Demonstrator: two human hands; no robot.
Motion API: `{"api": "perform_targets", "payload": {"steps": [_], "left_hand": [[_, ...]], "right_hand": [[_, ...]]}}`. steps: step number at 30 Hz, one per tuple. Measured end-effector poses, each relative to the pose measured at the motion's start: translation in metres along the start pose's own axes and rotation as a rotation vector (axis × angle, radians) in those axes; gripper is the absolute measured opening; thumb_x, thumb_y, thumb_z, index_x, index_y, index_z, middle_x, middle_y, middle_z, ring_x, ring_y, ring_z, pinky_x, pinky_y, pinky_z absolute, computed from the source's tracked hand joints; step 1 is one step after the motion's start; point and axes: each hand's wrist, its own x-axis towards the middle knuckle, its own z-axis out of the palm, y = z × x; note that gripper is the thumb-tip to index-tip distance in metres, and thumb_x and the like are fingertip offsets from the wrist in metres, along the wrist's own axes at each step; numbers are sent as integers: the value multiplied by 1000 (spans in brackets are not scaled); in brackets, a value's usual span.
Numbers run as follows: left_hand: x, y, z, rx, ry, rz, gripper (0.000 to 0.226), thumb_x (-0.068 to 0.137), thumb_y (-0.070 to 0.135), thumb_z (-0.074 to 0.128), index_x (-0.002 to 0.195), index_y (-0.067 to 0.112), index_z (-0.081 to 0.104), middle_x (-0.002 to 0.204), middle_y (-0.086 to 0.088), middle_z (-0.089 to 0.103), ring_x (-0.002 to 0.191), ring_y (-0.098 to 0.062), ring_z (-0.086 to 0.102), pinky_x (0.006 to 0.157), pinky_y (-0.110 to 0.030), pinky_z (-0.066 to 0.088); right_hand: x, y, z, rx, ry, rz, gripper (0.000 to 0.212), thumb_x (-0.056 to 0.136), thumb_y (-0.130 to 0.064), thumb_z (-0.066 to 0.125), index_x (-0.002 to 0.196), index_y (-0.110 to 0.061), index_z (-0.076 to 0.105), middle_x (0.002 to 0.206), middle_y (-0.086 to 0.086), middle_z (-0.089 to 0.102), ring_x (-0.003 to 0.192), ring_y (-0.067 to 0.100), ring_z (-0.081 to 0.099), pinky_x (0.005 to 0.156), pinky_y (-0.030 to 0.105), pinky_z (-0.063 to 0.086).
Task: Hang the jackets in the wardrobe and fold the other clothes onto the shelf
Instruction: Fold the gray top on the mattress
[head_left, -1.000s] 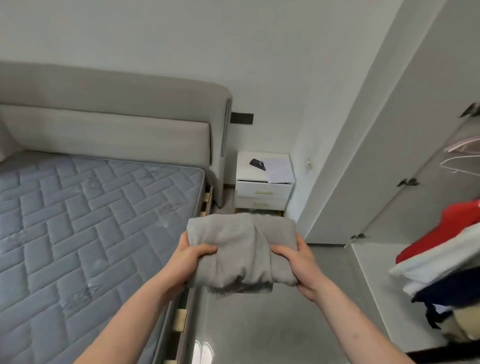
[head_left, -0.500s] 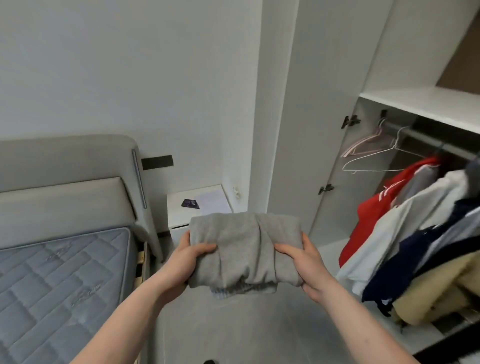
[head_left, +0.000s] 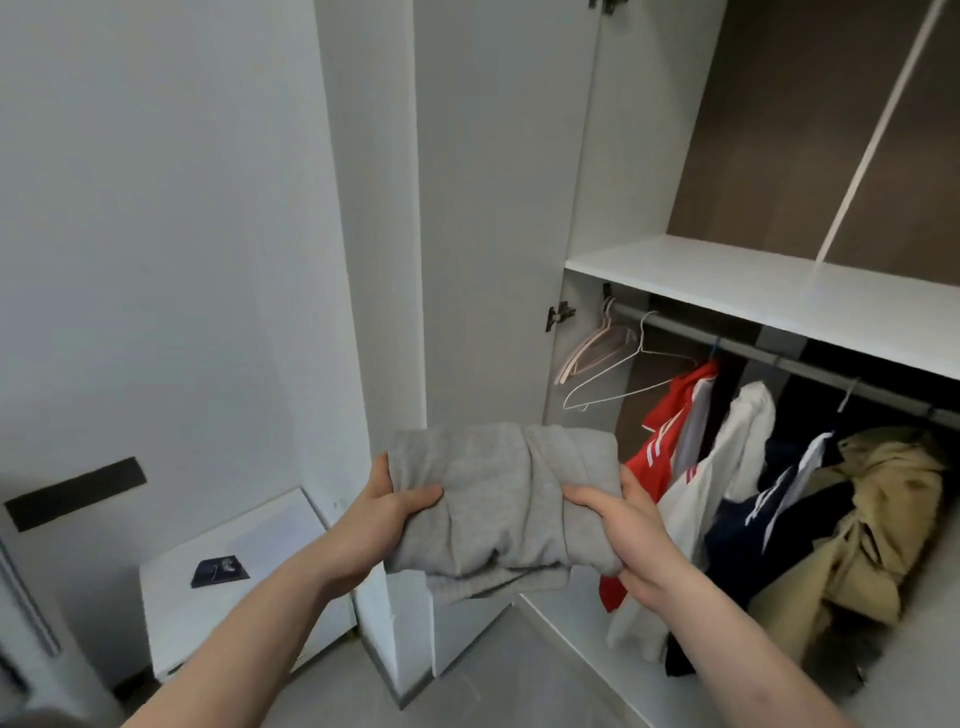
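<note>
Gripping folded grey garment (head_left: 498, 499) between both hands (head_left: 631, 535).

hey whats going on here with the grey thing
A person is holding a folded grey garment in front of an open wardrobe, the left hand gripping one side and the right hand the other. The white shelf above the rail looks bare where it shows, so the garment is not yet put away. Below, jackets hang on the rail: a red one, a white one and a tan one.
</note>
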Motion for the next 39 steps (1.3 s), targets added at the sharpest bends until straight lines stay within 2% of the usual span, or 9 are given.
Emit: {"api": "perform_targets", "payload": {"steps": [8,12,18,20,25,28,32,36,39], "left_hand": [[123,75,39,49,-164,100,71,74,26,76,138,27,46,132,1,65,119,-18,67,105,-45,53],[179,115,71,59,-254,168,57,93,11,72,139,25,43,134,1,63,120,-17,66,103,-42,55],[247,167,127,105,-307,237,46,97,8,67,136,22,46,130,0,66,117,-18,68,94,-35,58],[271,183,147,115,-325,255,42,98,5,65,134,21,49,127,-1,68,116,-20,69,91,-33,59],[340,216,205,148,-327,254,50,98,3,65,142,13,44,134,-9,64,120,-25,66,105,-44,53],[379,232,243,169,-328,247,47,98,4,65,140,13,45,132,-9,64,117,-25,66,98,-41,56],[429,251,288,181,-341,226,52,97,5,67,142,13,43,135,-10,62,122,-28,64,107,-47,51],[473,265,322,190,-379,155,53,96,9,68,142,16,43,133,-10,64,119,-30,65,107,-49,52],[501,271,340,221,-406,107,51,93,17,70,139,16,48,129,-9,68,116,-29,68,105,-50,53]], "right_hand": [[64,-67,-16,50,205,-153,48,82,-12,83,120,-31,60,112,-2,74,85,7,76,62,21,59],[96,-110,-32,54,289,-231,42,84,-9,82,116,-26,62,114,3,75,96,15,76,72,27,60],[151,-163,-66,59,348,-287,52,85,-10,80,132,-14,57,119,7,72,108,23,72,87,36,61],[175,-177,-83,61,357,-293,52,85,-11,80,132,-14,58,118,7,73,105,22,73,78,32,61],[243,-209,-130,82,394,-291,48,83,-13,81,126,-15,60,113,7,75,89,16,77,61,25,59],[282,-228,-160,65,415,-289,48,82,-15,81,126,-15,61,112,8,75,90,17,77,61,27,59],[326,-254,-195,71,441,-267,48,83,-10,79,127,-10,59,111,11,75,89,20,77,58,26,58],[359,-271,-222,53,451,-215,40,87,-8,75,124,-7,60,106,12,75,75,16,77,52,24,56],[381,-275,-238,32,480,-180,39,87,-9,74,124,-5,61,105,13,76,81,20,77,55,26,57]]}}
